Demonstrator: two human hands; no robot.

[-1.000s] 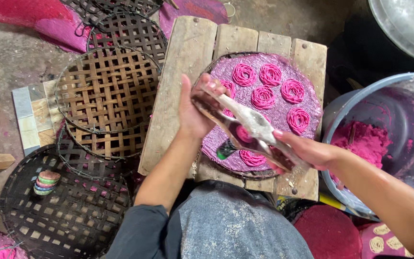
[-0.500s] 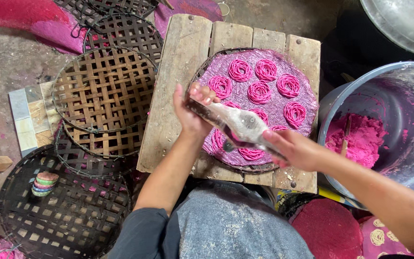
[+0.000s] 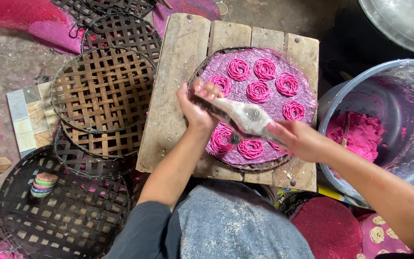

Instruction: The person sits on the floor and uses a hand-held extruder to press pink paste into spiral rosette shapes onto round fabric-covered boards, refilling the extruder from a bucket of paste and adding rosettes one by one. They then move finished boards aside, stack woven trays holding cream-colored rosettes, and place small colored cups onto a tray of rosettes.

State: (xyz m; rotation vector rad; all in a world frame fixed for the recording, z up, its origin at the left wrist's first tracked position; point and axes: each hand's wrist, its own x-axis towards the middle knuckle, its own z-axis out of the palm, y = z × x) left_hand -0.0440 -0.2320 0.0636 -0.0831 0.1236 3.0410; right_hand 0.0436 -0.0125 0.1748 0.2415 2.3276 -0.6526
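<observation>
1. Left hand (image 3: 195,108) and right hand (image 3: 300,139) both clenched on grey metal noodle press (image 3: 243,117).
2. Press hovers over round woven tray (image 3: 307,88) of pink noodle coils (image 3: 258,91), wooden table's (image 3: 178,72) near-right part.
3. Grey bucket (image 3: 398,76) beside right edge.

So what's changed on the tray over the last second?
The press, held at both ends by the left hand and right hand, has swung flatter across the tray, its right end rising from the near rim. It has shifted a little left; the near-left coil now shows beside it. Both grips are unchanged. Upper coils, tub of pink dough and empty trays are as before.
</observation>
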